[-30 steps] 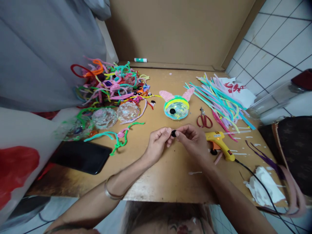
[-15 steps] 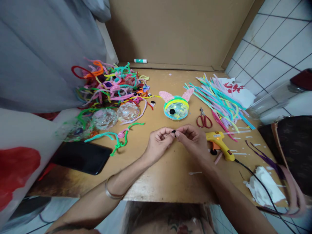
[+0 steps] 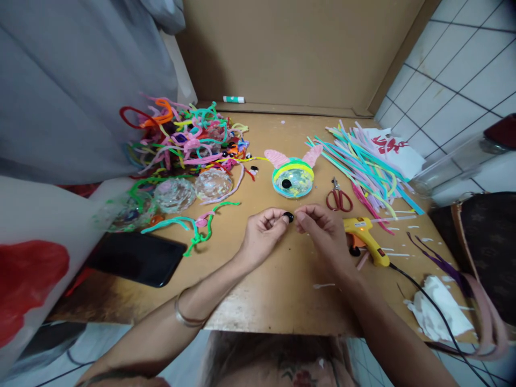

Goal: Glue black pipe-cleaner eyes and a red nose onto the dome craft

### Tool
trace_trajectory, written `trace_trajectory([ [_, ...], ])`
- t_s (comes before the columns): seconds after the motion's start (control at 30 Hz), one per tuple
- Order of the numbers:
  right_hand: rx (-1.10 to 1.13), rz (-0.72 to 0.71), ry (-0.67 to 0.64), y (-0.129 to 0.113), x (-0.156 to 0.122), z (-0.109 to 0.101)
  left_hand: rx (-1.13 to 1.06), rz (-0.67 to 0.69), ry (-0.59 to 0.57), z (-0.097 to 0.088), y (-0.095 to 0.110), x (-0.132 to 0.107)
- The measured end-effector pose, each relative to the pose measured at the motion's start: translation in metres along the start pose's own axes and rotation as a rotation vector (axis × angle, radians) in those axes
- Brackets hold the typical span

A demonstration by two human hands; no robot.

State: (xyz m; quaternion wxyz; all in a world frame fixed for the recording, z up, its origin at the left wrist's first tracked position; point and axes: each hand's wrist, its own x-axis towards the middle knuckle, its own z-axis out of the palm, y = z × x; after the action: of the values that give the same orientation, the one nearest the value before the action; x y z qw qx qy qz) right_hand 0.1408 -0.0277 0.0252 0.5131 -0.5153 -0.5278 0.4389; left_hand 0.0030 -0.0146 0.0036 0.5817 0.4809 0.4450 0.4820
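Between thumb and fingertips of my left hand [image 3: 264, 234] is a small round black disc [image 3: 288, 216], like a craft eye. Just to its right, my right hand [image 3: 320, 228] is closed in a pinch, a little apart from the disc; whatever its fingertips hold, if anything, is too small to make out. Beyond both hands stands a round clear craft piece [image 3: 296, 185] banded in green, yellow and blue pipe cleaner. It has two pink ears [image 3: 276, 157] and one black disc [image 3: 286, 184] on its front left.
A yellow glue gun [image 3: 368, 239] with an orange light lies right of my hands, its cord trailing down. Red-handled scissors [image 3: 339, 201], pipe cleaners [image 3: 363, 161] and crumpled tissue [image 3: 437, 309] are also right. Leftward lie a black phone [image 3: 139, 259] and a tangled pipe-cleaner heap [image 3: 189, 134].
My hands have moved slightly apart. The black disc stays in my left fingers and shows more of its face, while my right fingertips have come off it.
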Motion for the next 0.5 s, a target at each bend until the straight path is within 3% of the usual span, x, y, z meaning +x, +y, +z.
trace_trajectory([
  [0.17,-0.076,-0.024,0.041,0.0016,-0.0011,0.0024,0.047,0.061,0.007,-0.0001,-0.0006,-0.0009],
  [0.33,-0.223,-0.09,0.099,-0.0033,-0.0007,0.0025,0.032,0.022,-0.014,-0.0002,-0.0022,-0.0015],
  [0.5,-0.195,-0.063,0.129,-0.0066,-0.0005,0.0039,-0.023,-0.009,-0.019,0.0001,-0.002,0.0001],
])
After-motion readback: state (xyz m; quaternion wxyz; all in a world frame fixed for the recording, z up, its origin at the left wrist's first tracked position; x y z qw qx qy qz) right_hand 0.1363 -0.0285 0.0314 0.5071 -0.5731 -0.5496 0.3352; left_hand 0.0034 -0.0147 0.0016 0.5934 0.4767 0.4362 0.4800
